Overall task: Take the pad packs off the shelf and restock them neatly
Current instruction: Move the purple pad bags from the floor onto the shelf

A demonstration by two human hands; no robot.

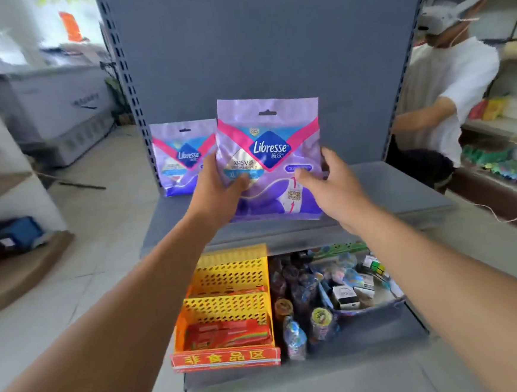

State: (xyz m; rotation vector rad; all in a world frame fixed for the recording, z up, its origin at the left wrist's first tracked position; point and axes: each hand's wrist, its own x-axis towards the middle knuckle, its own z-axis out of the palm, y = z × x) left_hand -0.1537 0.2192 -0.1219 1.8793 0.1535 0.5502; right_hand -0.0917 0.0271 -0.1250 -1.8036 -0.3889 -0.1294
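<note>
Two hands, left hand (216,188) and right hand (331,179), grip the near pad pack (270,161) upright over the shelf (405,190), restocking step; next likely set it just right of the standing pack (183,158).

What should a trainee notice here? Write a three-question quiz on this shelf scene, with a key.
1. True or false: both hands hold the front pad pack.
2. Where does the second pad pack stand? A) on the grey shelf, at the left B) in the yellow basket C) on the floor
3. Fill in: the left hand grips the pack's ____ edge.

Key: 1 true, with the right hand on the other side; 2 A; 3 left.
</note>
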